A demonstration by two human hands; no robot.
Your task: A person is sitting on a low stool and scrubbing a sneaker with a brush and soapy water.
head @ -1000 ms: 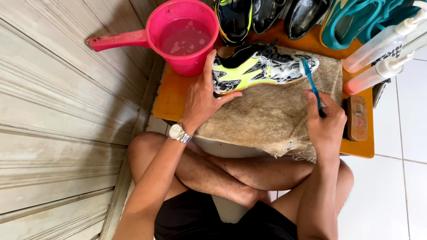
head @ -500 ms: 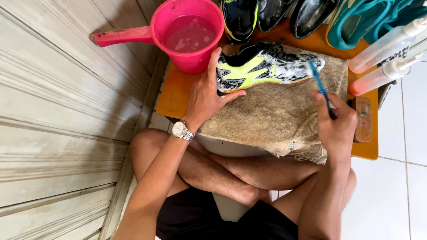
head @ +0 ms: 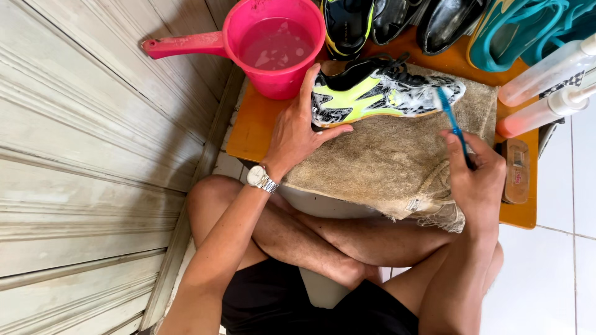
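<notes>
Tiled floor beside a grooved, pale metal shutter; we sit cross-legged at a low orange bench (head: 251,133) draped with a worn brown cloth (head: 385,161).

Right hand (head: 475,177): fingers closed around the handle of a blue toothbrush (head: 452,124), bristle end up at the toe of the shoe. Left hand (head: 298,127): clamped on the heel end of the black, white and neon-yellow sports shoe (head: 379,93), thumb under the sole edge, fingers over the collar. The shoe lies on its side on the cloth, toe end covered in suds.

Outward: a pink water scoop (head: 276,43) holding cloudy water, just behind the left hand. More shoes (head: 397,18) line the far edge. Two squeeze bottles (head: 546,87) lie at the right, a small brush (head: 516,170) below them.

Step in hand, as we judge it: scrubbing the lathered toe. A next stroke calls for the left hand holding the heel firm while the bristles press lightly along the upper.
</notes>
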